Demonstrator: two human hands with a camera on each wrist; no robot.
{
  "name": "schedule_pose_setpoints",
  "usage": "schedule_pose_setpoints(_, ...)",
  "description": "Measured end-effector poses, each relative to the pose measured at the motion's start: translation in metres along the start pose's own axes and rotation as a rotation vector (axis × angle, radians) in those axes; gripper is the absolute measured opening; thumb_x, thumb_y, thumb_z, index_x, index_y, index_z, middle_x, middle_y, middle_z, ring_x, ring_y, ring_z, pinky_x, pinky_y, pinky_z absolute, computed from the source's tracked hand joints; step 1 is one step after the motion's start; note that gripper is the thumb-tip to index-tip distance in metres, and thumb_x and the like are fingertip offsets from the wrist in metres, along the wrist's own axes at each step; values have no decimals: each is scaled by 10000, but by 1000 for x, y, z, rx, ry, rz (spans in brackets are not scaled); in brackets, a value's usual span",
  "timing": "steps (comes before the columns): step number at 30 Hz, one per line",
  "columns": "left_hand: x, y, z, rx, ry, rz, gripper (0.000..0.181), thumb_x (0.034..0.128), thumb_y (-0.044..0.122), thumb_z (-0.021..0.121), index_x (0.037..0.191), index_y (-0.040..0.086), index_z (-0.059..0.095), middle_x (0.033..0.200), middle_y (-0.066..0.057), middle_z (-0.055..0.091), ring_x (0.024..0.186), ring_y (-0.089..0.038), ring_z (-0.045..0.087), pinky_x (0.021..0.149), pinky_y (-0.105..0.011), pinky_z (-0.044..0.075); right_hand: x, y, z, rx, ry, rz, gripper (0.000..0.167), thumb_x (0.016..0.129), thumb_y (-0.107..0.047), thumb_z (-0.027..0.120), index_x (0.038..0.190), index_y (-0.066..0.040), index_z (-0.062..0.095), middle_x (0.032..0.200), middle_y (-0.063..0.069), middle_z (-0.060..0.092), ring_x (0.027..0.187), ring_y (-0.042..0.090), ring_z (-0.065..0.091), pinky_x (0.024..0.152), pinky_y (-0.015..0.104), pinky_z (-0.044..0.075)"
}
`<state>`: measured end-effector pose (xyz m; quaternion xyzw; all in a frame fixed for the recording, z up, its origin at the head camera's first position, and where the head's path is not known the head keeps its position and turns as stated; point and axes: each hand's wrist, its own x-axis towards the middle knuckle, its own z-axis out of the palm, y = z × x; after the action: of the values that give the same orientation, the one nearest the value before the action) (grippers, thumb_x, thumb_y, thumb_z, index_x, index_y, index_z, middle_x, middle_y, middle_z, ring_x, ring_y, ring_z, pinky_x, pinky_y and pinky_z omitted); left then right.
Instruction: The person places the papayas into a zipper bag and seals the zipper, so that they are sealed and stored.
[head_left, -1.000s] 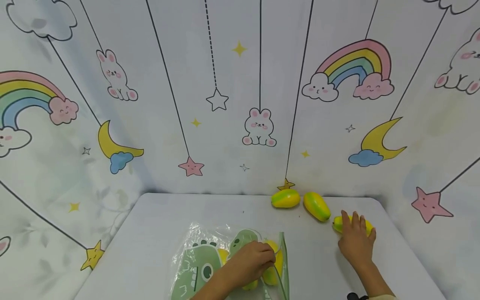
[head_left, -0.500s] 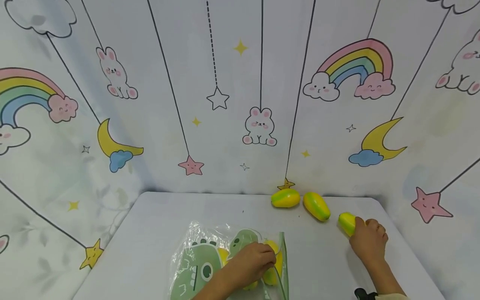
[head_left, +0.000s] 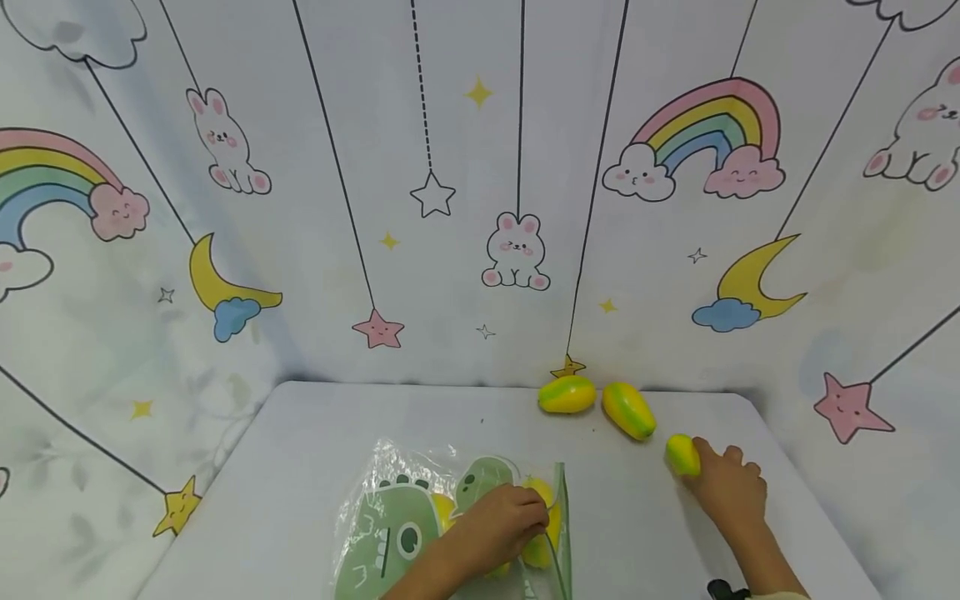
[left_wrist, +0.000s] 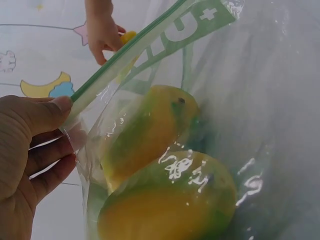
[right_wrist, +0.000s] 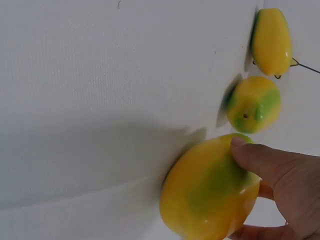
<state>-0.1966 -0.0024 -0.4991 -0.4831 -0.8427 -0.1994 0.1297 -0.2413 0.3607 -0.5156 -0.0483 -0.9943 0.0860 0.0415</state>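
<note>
OK, R hand (head_left: 731, 492) out to my right, thumb over the end of a glossy yellow-and-green oval fruit (right_wrist: 205, 190), fingers curled round its far side, so that's a proper hold. It's above or on the white tabletop (head_left: 315, 450); can't tell if it touches. Two more of the same, a yellow fruit w/ a green stripe, lying sideways (head_left: 567, 395), and a slanted yellow-green fruit (head_left: 628, 412), sit side by side near the back edge, apart from mine.

Meanwhile L hand (head_left: 504, 521) pinches the clear plastic bag w/ green dinosaur print (head_left: 397, 542), thumb on the end of its green edge strip (left_wrist: 125, 52), fingertips behind. Inside, seen thru the film: a smaller-looking yellow-green fruit (left_wrist: 150, 130) and, nearer the cam, a plump yellow-green fruit (left_wrist: 170, 205), pressed close together.

Handling-wise: fruit looks hard-skinned, prob. light, def. slick w/ that shine, so best grip's across the fat middle; by the end it might swivel. Bag's floppy, thin, prob. easy to crumple; the strip looks stiffest, so that's the spot to pinch.
</note>
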Motion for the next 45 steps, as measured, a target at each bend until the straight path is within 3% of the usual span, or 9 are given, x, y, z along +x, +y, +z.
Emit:
schedule_pose_setpoints(9, -1, 1, 0, -16, -27, -20, 48, 895, 150, 710, 932, 180, 703, 953, 121, 677, 866, 25, 606, 816, -68, 444, -10, -19, -12, -29, -128, -90, 549, 837, -110, 648, 1258, 182, 454, 838, 321, 600, 690, 411, 581, 576, 533, 494)
schedule_pose_setpoints(13, -1, 0, 1, -20, -17, -13, 53, 889, 143, 715, 928, 177, 703, 954, 118, 683, 870, 20, 614, 804, -61, 437, -13, -22, -14, 4, -184, -81, 609, 793, -95, 708, 1284, 138, 432, 885, 308, 584, 697, 345, 586, 598, 516, 504)
schedule_pose_setpoints(16, -1, 0, 1, -19, -19, -10, 48, 893, 149, 713, 931, 177, 707, 951, 119, 682, 866, 25, 612, 798, -56, 432, -16, -22, -15, 25, -183, -75, 657, 770, -95, 722, 1295, 127, 396, 901, 322, 562, 665, 326, 574, 582, 501, 502)
schedule_pose_setpoints(21, 0, -1, 0, -21, -28, -13, 45, 899, 156, 708, 941, 173, 713, 952, 118, 680, 866, 36, 607, 791, -59, 435, -17, -15, -11, 66, -182, -59, 731, 752, -129, 723, 1352, 53, 348, 786, 185, 562, 625, 270, 519, 532, 433, 458)
schedule_pose_setpoints(25, 0, -1, -1, -29, -35, -19, 43, 896, 163, 713, 938, 172, 712, 949, 115, 680, 863, 41, 604, 781, -64, 439, -16, -11, -12, 94, -199, -63, 818, 742, -150, 750, 1448, -34, 354, 872, 206, 592, 697, 279, 529, 571, 450, 477)
schedule_pose_setpoints(30, 0, -2, -2, -32, -38, -19, 44, 894, 168, 715, 938, 171, 715, 951, 112, 682, 868, 40, 608, 782, -64, 441, -15, -8, -14, 137, -176, -82, 830, 727, -195, 778, 1440, -17, 394, 992, 262, 642, 786, 312, 587, 637, 497, 503)
schedule_pose_setpoints(34, 4, -1, -1, -39, -36, -22, 43, 896, 171, 713, 939, 169, 717, 957, 110, 686, 880, 38, 615, 795, -67, 448, -17, -6, -20, 231, -185, -71, 864, 751, -292, 784, 1455, -1, 378, 1125, 304, 635, 829, 300, 615, 672, 485, 521)
schedule_pose_setpoints(40, 7, 1, 0, -48, -37, -16, 42, 902, 166, 703, 943, 164, 715, 964, 105, 687, 886, 29, 618, 799, -66, 446, -21, -3, -37, 464, -238, 43, 932, 807, -342, 769, 1527, -32, 265, 1143, 376, 596, 714, 192, 642, 585, 332, 571)
schedule_pose_setpoints(45, 3, 0, -2, -16, -17, -17, 45, 880, 142, 722, 921, 157, 712, 933, 101, 680, 855, 3, 624, 781, -79, 451, -24, -9, -39, 614, -281, 90, 963, 816, -387, 775, 1556, -104, 229, 1229, 395, 550, 768, 198, 677, 643, 343, 600)
